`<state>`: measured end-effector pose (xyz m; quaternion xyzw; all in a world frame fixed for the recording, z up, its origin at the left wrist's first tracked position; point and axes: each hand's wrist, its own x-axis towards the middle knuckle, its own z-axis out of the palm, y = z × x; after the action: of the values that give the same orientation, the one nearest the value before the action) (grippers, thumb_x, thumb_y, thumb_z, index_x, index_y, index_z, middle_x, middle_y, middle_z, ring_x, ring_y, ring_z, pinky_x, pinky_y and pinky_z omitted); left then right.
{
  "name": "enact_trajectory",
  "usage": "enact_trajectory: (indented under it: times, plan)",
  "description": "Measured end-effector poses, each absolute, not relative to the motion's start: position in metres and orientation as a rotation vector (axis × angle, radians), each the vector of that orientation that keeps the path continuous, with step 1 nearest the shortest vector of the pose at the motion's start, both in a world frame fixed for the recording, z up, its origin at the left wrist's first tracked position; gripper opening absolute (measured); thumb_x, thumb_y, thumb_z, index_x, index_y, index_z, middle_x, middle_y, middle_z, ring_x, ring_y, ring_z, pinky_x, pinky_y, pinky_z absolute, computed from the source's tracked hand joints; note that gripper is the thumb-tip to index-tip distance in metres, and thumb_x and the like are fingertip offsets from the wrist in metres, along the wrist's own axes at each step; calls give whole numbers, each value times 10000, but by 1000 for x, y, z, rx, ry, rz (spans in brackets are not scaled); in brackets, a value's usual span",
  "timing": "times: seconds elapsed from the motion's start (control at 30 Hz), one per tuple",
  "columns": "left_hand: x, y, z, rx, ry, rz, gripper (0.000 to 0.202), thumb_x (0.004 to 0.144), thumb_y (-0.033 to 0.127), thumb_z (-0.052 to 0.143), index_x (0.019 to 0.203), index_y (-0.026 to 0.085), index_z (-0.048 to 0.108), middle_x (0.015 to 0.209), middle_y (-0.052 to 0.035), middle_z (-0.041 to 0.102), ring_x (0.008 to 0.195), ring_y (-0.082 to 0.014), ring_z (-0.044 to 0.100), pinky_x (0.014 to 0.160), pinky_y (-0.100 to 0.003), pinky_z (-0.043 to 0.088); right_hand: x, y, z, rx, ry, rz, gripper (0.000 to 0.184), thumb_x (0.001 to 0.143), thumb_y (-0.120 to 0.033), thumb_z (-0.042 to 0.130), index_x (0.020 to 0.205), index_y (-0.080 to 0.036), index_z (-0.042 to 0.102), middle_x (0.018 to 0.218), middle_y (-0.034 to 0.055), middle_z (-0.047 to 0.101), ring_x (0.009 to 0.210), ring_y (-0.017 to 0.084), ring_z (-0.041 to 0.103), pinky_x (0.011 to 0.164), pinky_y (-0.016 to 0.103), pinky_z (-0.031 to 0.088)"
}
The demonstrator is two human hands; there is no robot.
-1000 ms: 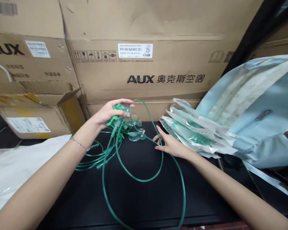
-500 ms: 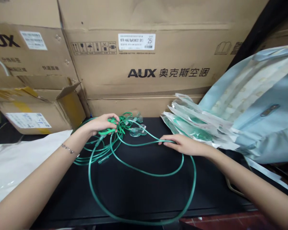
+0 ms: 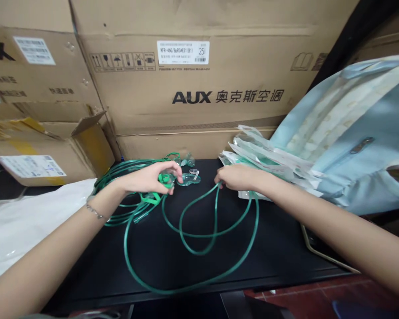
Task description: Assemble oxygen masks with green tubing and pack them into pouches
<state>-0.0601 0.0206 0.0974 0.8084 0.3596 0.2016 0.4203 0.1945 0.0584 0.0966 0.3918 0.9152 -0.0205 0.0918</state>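
Note:
My left hand is closed around the green connector end of a long green plastic tube, beside a clear mask piece on the black table. My right hand pinches the same tube further along, lifting a loop of it off the table. More coiled green tubing lies under my left wrist. The tube's loops spread over the table between my two arms.
A pile of sealed plastic packets sits right of my right hand, against a light blue bag. Large AUX cardboard boxes stand behind. An open box and a white plastic sheet lie at left.
My left hand came down from a raised position to the table with the tube end. My right hand moved up and back along the tube, drawing the wide loop into tighter, crossed loops.

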Motion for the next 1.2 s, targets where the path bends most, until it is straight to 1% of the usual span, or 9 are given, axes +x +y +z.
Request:
enact_trajectory:
  times: [0.1,0.3,0.4,0.6,0.77,0.9,1.03,1.1,1.2]
  plan:
    - [-34,24,86,2083,949,592,299,593,149,660,874,192,565,900,-30,619,856,-164,569,785,-283,425,172,61,89,1076,2722,-81,295,596,18,527,698,-202,696,772,52,656,709,192,606,577,259,378]
    - [-12,31,53,1798,1207,664,356,452,97,721,777,153,588,763,-9,625,751,-167,587,705,-291,436,157,58,70,957,2916,-177,395,610,41,494,871,-196,671,932,74,635,818,196,590,643,261,383]
    - [-11,29,46,1706,1229,719,313,491,113,709,748,157,536,777,-13,623,754,-155,597,698,-287,451,158,58,59,1007,3046,-235,317,629,17,486,862,-157,610,887,70,603,786,168,553,650,247,376]
    - [-2,24,38,1585,1228,769,272,549,86,663,734,170,482,651,27,602,572,-108,580,638,-272,464,150,59,40,1222,3202,-410,203,651,-2,473,788,-144,521,795,33,548,744,128,499,665,225,373]
    - [-2,20,38,1570,1237,819,218,579,96,635,720,173,489,535,55,559,480,-98,547,567,-249,443,161,57,40,1364,3143,-608,250,652,-47,558,872,-163,530,857,40,562,804,157,526,688,260,398]
    - [-14,19,40,1563,1349,986,199,620,150,617,755,188,476,555,53,554,519,-114,569,587,-258,446,191,50,44,1407,2941,-908,339,694,-198,631,1004,-148,503,676,-3,577,560,119,546,546,245,435]
    - [-24,20,35,1589,1487,1083,200,627,179,603,769,200,464,565,55,552,528,-130,574,600,-276,438,212,46,47,1459,2747,-1586,357,865,-406,405,1080,-132,487,578,-54,458,426,62,421,489,226,422]
    - [-27,20,33,1635,1512,1053,196,614,176,602,768,200,483,571,54,566,536,-136,573,616,-284,434,213,48,49,1473,2866,-1433,415,898,-442,295,1045,-136,534,568,-49,424,422,66,377,466,224,383]
    - [-29,21,31,1707,1490,958,230,555,166,654,732,193,511,629,42,610,617,-145,589,667,-284,432,207,57,55,1361,3082,-878,389,906,-405,305,953,-152,597,702,22,557,605,117,503,592,253,398]
